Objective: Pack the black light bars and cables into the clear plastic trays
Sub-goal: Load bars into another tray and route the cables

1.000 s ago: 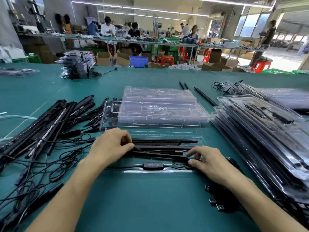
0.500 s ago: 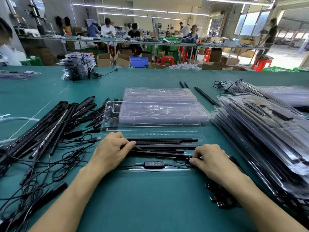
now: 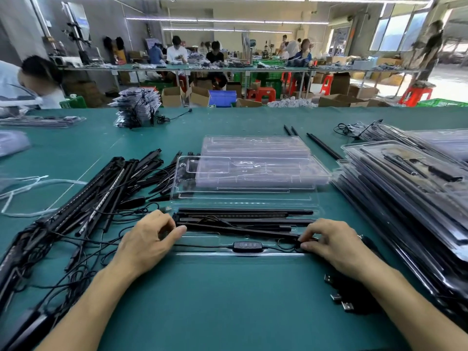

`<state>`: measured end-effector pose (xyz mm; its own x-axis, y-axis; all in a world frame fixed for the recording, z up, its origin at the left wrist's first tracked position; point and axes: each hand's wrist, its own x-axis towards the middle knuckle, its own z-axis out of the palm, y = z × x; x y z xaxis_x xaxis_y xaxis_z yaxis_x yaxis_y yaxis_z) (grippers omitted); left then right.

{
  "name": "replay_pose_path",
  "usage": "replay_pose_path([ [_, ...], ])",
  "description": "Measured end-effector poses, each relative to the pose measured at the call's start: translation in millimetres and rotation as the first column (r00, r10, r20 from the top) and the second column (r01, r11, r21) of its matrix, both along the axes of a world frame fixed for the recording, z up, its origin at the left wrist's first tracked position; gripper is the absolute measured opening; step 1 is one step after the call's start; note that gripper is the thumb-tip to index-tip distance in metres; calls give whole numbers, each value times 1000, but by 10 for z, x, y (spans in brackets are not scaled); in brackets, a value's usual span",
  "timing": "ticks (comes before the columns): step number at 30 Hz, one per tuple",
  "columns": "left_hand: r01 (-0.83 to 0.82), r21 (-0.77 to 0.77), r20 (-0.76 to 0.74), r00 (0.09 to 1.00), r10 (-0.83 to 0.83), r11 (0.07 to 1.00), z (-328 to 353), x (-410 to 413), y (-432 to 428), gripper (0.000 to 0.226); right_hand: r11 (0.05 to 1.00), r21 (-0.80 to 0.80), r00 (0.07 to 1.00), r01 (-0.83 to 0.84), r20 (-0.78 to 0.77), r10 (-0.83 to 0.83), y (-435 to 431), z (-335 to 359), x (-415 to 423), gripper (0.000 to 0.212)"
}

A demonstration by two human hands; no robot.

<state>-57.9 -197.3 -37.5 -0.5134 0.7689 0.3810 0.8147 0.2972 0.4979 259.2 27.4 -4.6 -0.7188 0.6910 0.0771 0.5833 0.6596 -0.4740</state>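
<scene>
While long black light bars (image 3: 243, 219) lie side by side in a shallow clear plastic tray (image 3: 202, 240) on the green table (image 3: 228, 300), a person's hands sit at its ends. The right hand (image 3: 331, 243) pinches a thin black cable (image 3: 278, 243) at the tray's right end; the left hand (image 3: 149, 239)'s fingers curl beside the bars' left tips, grip unclear.

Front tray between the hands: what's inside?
Visible: black light bars lengthwise, plus a cable with its inline controller. The left hand and right hand cover both ends of the front tray.
</scene>
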Motion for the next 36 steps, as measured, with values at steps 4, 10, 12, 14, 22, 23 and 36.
replay_pose_path([
  [4, -4, 48, -29, 1000, 5, 999, -22, -12, -18, 32, 996, 66, 996, -65, 63, 61, 25, 31, 10, 6],
  [10, -88, 117, -28, 995, 92, 989, -39, -138, -1, 29, 999, 41, 995, -34, 93, 30, 60, 38, -23, 22],
  [12, -136, 93, -44, 989, 141, 986, -17, -169, 9, 26, 999, 17, 996, -28, 90, 26, 78, 36, -23, 31],
  [14, -189, 25, -115, 975, 190, 982, -3, -189, 35, 21, 1000, 9, 996, -20, 90, 19, 90, 21, -29, 31],
  [22, -302, -165, -86, 953, 291, 939, 34, -264, 167, 5, 1000, 9, 999, -12, 50, 12, 132, -39, -13, 30],
  [23, -292, -185, -50, 956, 288, 938, 51, -287, 180, 7, 1000, 15, 999, -20, 46, 19, 130, -46, -5, 30],
  [36, -430, -165, 351, 816, 460, 888, 275, -245, 928, 68, 990, 53, 990, -135, -23, 136, 67, -148, 90, 13],
])
